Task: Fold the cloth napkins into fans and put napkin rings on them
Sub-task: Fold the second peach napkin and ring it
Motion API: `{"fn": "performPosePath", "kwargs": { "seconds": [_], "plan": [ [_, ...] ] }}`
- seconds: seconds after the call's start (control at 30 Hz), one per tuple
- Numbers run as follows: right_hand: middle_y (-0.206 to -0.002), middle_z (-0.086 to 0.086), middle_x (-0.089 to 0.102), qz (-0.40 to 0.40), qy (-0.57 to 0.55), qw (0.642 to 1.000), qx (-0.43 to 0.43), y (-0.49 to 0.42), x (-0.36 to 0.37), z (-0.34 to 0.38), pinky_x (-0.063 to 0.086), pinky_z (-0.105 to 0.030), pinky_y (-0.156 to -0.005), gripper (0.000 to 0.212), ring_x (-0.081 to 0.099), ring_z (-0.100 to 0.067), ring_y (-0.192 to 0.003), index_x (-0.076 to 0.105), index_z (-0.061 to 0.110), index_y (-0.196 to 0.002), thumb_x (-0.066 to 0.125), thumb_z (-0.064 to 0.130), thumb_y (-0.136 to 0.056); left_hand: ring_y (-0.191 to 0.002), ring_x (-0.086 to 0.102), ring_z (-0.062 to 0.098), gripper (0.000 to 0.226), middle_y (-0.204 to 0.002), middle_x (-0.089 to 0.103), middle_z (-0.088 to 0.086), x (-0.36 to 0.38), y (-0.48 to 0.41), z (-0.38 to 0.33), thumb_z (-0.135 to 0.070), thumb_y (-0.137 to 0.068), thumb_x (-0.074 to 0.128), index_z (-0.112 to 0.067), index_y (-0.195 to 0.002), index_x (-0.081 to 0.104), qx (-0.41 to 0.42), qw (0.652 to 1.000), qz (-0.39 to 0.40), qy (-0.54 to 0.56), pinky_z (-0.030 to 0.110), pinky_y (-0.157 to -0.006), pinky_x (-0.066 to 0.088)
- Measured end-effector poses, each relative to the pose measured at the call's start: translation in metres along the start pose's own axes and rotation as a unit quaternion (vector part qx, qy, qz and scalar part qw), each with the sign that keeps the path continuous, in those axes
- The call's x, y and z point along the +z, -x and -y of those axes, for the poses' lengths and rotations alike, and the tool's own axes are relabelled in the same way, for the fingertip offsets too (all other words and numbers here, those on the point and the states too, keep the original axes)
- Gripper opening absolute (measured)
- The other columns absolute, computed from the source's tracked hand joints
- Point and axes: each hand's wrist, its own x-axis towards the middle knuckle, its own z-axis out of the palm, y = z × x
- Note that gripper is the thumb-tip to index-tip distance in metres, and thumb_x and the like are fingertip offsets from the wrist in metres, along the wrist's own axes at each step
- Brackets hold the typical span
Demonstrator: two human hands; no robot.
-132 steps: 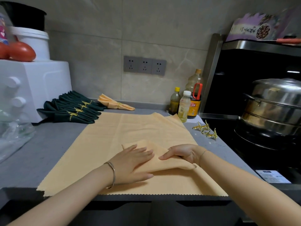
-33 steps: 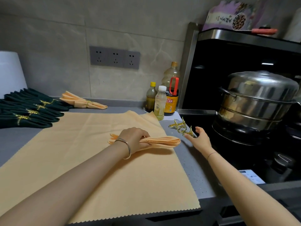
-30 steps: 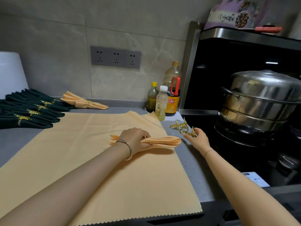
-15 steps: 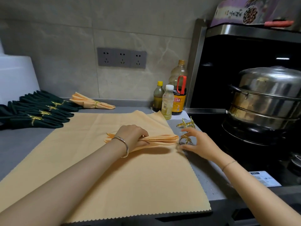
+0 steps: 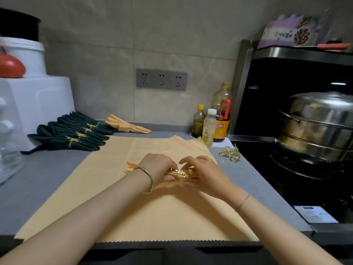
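On the spread orange cloth [image 5: 133, 217], left hand [image 5: 158, 166] curled round a pleated napkin [image 5: 130, 166] mostly hidden beneath it, right hand [image 5: 206, 175] pinching a gold ring [image 5: 186, 173], partly obscured.

Nothing can be read for certain. The purple box [image 5: 286, 33] on the shelf at the upper right carries a line of dark characters, too blurred to make out. The orange label of the dark bottle [image 5: 221, 129] at the back of the counter shows a red mark with illegible characters. The white sticker [image 5: 315, 217] at the lower right bears tiny print.
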Motion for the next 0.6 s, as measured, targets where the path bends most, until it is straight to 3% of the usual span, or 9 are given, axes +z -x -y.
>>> {"fn": "performPosePath", "kwargs": {
  "seconds": [0.1, 0.2, 0.3, 0.4, 0.5, 0.6],
  "plan": [
    [-0.110, 0.013, 0.065, 0.002, -0.016, 1.000, 0.016, 0.002, 0.006, 0.002, 0.032, -0.018, -0.088, 0.061, 0.054, -0.010, -0.098, 0.053, 0.026, -0.123, 0.076, 0.050, -0.071, -0.103, 0.057, 0.018, 0.026, -0.106, 0.066, -0.007, 0.001, 0.012, 0.013, -0.048, -0.092, 0.052, -0.033, -0.110, 0.064, -0.016, 1.000, 0.018, -0.002, 0.026, -0.071, 0.033],
    [-0.104, 0.010, 0.069, 0.009, 0.018, 0.999, 0.037, 0.006, 0.013, 0.001, 0.041, -0.027, -0.087, 0.046, 0.061, -0.014, -0.094, 0.064, 0.024, -0.112, 0.074, 0.049, -0.074, -0.106, 0.057, 0.018, 0.026, -0.108, 0.066, -0.007, 0.007, 0.022, 0.025, -0.048, -0.091, 0.055, -0.033, -0.111, 0.063, -0.022, 0.999, 0.041, -0.006, 0.027, -0.074, 0.036],
    [-0.092, 0.008, 0.072, -0.002, 0.009, 0.998, 0.056, 0.008, 0.018, 0.008, 0.044, -0.027, -0.074, 0.028, 0.064, -0.016, -0.085, 0.071, 0.022, -0.098, 0.073, 0.041, -0.078, -0.114, 0.054, 0.015, 0.050, -0.120, 0.062, -0.010, 0.015, 0.029, 0.025, -0.053, -0.084, 0.061, -0.036, -0.129, 0.051, -0.028, 0.998, 0.050, 0.041, 0.026, -0.082, 0.037],
    [-0.091, 0.009, 0.072, -0.007, -0.008, 0.997, 0.082, 0.009, 0.020, 0.017, 0.039, -0.016, -0.068, 0.018, 0.064, -0.010, -0.086, 0.072, 0.023, -0.096, 0.071, 0.033, -0.081, -0.119, 0.050, 0.013, 0.074, -0.129, 0.056, -0.011, 0.025, 0.030, 0.014, -0.061, -0.076, 0.066, -0.033, -0.139, 0.040, -0.020, 0.994, 0.040, 0.095, 0.027, -0.095, 0.035],
    [-0.088, 0.008, 0.073, -0.016, -0.019, 0.995, 0.092, 0.009, 0.017, 0.022, 0.034, -0.009, -0.064, 0.017, 0.064, -0.007, -0.083, 0.073, 0.024, -0.094, 0.071, 0.033, -0.080, -0.115, 0.048, 0.014, 0.065, -0.123, 0.057, -0.006, 0.028, 0.029, 0.003, -0.057, -0.077, 0.067, -0.032, -0.133, 0.046, -0.020, 0.993, 0.004, 0.117, 0.024, -0.090, 0.029],
    [-0.082, 0.009, 0.072, -0.026, -0.026, 0.994, 0.099, 0.011, 0.015, 0.025, 0.040, -0.019, -0.064, 0.018, 0.061, -0.006, -0.074, 0.073, 0.025, -0.090, 0.071, 0.039, -0.080, -0.113, 0.048, 0.012, 0.046, -0.115, 0.058, -0.006, 0.026, 0.028, 0.000, -0.051, -0.083, 0.063, -0.030, -0.124, 0.055, -0.024, 0.991, -0.029, 0.127, 0.022, -0.079, 0.023]
  ]
}}
